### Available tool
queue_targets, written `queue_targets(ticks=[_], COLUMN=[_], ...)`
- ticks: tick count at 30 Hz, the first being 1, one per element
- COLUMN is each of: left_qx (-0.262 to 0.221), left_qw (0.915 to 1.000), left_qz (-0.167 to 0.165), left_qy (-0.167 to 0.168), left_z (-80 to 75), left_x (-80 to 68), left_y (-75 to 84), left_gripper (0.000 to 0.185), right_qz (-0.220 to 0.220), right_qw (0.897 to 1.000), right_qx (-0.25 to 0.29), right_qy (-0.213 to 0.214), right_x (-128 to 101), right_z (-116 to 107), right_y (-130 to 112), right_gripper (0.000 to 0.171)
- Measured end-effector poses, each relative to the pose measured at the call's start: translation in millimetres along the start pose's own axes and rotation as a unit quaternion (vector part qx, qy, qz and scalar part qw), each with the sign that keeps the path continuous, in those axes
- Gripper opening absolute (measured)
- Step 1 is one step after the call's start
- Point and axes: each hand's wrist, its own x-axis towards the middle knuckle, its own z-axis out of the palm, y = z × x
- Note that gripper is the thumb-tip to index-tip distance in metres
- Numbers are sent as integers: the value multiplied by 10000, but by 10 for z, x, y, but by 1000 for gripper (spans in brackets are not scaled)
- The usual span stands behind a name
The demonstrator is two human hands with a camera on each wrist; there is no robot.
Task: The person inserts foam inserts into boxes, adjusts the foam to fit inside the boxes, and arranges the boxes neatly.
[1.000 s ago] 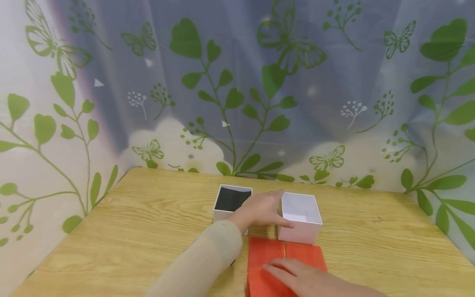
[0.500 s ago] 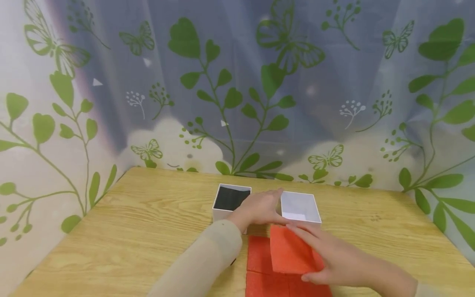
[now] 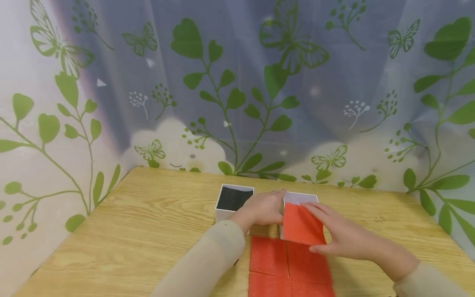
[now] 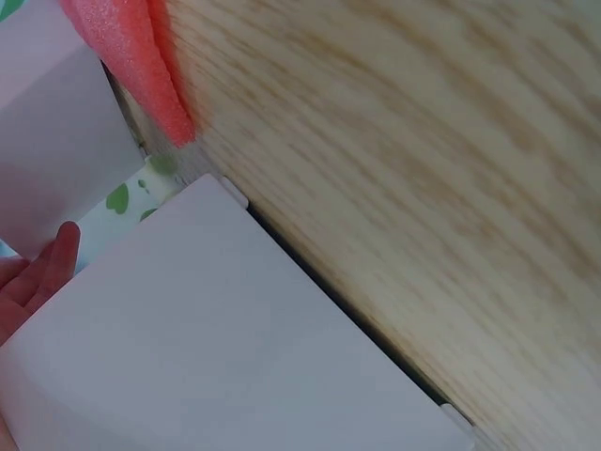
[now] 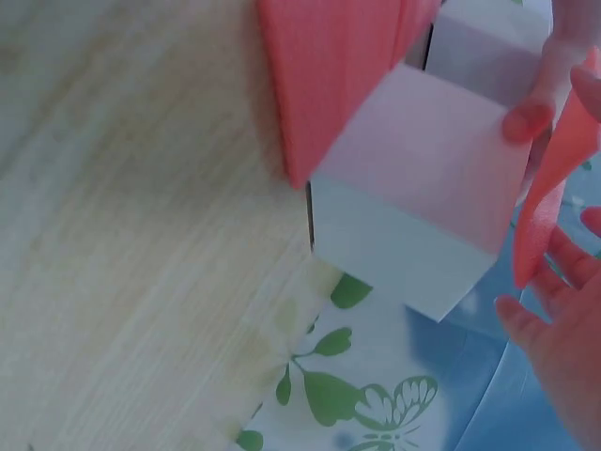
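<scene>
While one red square point(image 3: 302, 225) is pinched by the right hand point(image 3: 345, 235), with fingers at its upper edge and thumb by its lower right corner, the right-hand white box point(image 3: 313, 199) is gripped at its left side by the left hand point(image 3: 263, 208). The thumb of that hand is partly covered by the red square in the head view. The square is held tilted over the near part of that box; whether the rim is touched cannot be told.

Just beside, to the left, a second white box point(image 3: 222, 215) is placed, with black material point(image 3: 231, 199) seen inside it. Both boxes are set near the far edge of the wooden surface point(image 3: 148, 231), between its two far corners. Nearer the front, more red squares point(image 3: 269, 255) are laid in adjoining rows and cut off by the bottom of the head view. Each wrist is covered by a pale sleeve point(image 3: 208, 255), and the surface is backed by a curtain point(image 3: 241, 62) printed with green leaves and butterflies.
</scene>
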Motion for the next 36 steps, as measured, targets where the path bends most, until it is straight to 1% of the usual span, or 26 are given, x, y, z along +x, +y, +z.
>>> queue_targets(ticks=[6, 10, 14, 19, 22, 27, 29, 32, 36], left_qx=[-60, -91, -265, -332, -322, -398, -429, -377, -256], left_qw=[10000, 10000, 9995, 9991, 9993, 9991, 9988, 9989, 9995], left_qz=[16, 39, 138, 195, 111, -172, -234, -254, -189], left_qy=[-17, -11, 74, 151, 153, -11, -55, -68, -19], left_z=[2, -7, -11, 16, 34, 27, 14, 1, 2], left_x=[4, 0, -4, -1, 0, 1, 2, -4, -24], left_y=[-14, -13, -8, -4, -2, 9, 13, 12, 5], left_gripper=[84, 91, 92, 94, 98, 115, 118, 119, 113], right_qz=[243, 298, 360, 400, 391, 427, 468, 458, 496], right_qw=[9993, 9985, 9963, 9935, 9923, 9874, 9863, 9874, 9877], right_qx=[284, 424, 665, 803, 801, 934, 935, 799, 659], right_qy=[-42, -152, -415, -700, -861, -1201, -1278, -1288, -1325], right_x=[142, 222, 288, 353, 386, 436, 457, 489, 516], right_z=[-76, -119, -153, -186, -230, -318, -336, -329, -301], right_y=[120, 203, 282, 351, 377, 391, 389, 390, 384], right_gripper=[91, 90, 91, 92, 93, 93, 93, 93, 94])
